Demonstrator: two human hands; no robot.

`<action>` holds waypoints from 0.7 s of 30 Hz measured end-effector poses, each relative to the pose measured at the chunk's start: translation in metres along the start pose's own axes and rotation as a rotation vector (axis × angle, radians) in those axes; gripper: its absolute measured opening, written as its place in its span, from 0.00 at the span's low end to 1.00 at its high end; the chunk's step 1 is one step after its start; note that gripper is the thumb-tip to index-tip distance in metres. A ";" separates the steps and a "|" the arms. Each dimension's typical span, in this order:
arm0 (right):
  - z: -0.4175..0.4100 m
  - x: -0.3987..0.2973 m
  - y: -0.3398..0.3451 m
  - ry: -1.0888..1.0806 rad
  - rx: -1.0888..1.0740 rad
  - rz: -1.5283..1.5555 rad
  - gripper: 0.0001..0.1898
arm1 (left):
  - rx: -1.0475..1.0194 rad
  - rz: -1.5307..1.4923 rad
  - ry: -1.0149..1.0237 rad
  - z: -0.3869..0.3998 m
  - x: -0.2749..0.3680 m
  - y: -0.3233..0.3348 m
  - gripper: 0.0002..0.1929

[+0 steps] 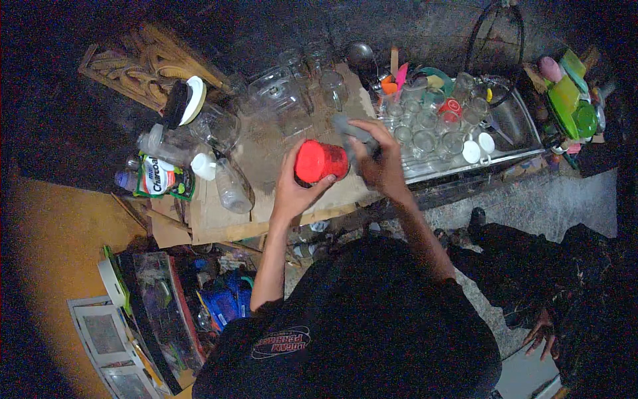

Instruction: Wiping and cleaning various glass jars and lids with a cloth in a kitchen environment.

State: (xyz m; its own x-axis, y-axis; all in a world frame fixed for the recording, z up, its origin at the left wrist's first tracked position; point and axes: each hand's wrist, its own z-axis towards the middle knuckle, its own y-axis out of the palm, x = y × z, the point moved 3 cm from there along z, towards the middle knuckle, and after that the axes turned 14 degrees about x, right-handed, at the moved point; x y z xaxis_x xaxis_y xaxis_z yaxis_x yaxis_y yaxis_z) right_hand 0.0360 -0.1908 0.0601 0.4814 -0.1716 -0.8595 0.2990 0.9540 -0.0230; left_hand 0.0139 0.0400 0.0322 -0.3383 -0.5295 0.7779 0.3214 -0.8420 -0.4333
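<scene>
A red plastic cup [321,162] lies tilted in my left hand [292,197], its flat red end facing left. Fingers and thumb wrap around its lower side. Just right of it, my right hand [381,162] grips a grey cloth [349,128], blurred and apart from the cup. Both hands are over a counter covered with cardboard [264,162]. Beyond them stand a glass mug [332,89] and a transparent plastic container [276,92].
Several drinking glasses [423,139] and two white cups [471,151] crowd the steel sink's drainboard at right. A plastic bottle [233,187], a white mug [203,166] and a detergent pouch [162,177] are at left. Another person's hand [542,333] shows at lower right.
</scene>
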 end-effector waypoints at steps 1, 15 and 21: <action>0.000 0.000 0.008 -0.093 0.039 -0.048 0.17 | -0.009 -0.013 -0.016 0.001 0.004 -0.001 0.52; -0.019 0.078 0.010 0.298 -0.025 -0.136 0.15 | -0.014 -0.098 -0.070 -0.007 0.015 -0.011 0.50; -0.011 -0.008 0.032 -0.204 0.034 -0.103 0.15 | -0.087 -0.002 -0.054 -0.007 0.011 -0.017 0.51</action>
State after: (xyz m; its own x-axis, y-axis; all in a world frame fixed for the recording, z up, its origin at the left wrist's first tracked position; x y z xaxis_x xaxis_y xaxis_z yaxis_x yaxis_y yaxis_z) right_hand 0.0331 -0.1558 0.0604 0.6024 -0.3166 -0.7328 0.3807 0.9208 -0.0849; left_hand -0.0015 0.0480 0.0447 -0.2901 -0.5233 0.8012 0.2424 -0.8501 -0.4675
